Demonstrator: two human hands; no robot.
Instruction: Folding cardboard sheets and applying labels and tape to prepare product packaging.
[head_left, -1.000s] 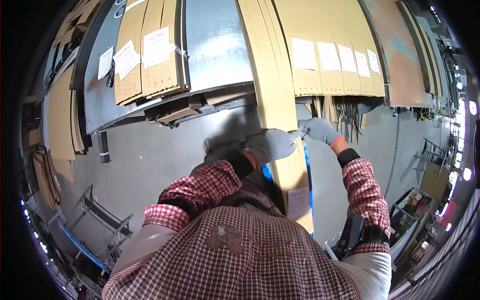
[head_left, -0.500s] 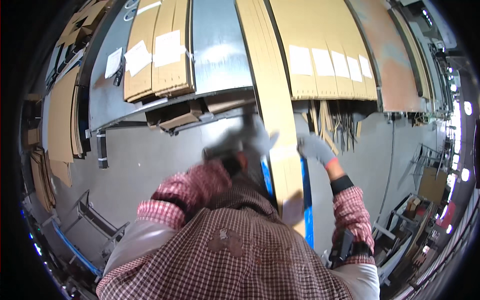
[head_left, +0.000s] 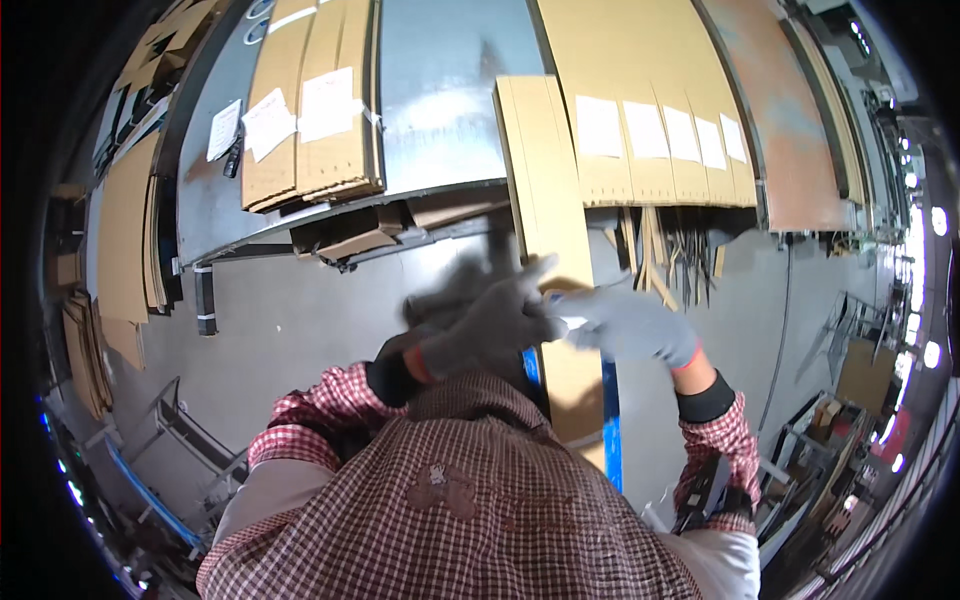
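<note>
A long, narrow piece of brown cardboard (head_left: pixel 545 190) lies lengthwise before me, its far end on the metal table and its near end close to my apron. Over its middle, my two grey-gloved hands meet. My left hand (head_left: pixel 490 322) has its thumb raised away from the fingers, and its fingertips reach the other hand. My right hand (head_left: pixel 630 325) comes in from the right with fingers closed on a small white thing (head_left: pixel 573 322), whose kind I cannot make out. Blue strips (head_left: pixel 612 430) show under the cardboard's near part.
Bundled cardboard (head_left: pixel 335 150) with white papers lies on the metal table (head_left: pixel 440 90), left of the long piece. A wider cardboard stack (head_left: pixel 650 70) with several paper sheets is on the right. Cardboard offcuts (head_left: pixel 665 255) hang below it. A metal frame (head_left: pixel 185 430) stands on the floor at left.
The long cardboard has slid toward me, so its far end now shows on the table. My right hand has moved left from its edge to over it, meeting my left hand.
</note>
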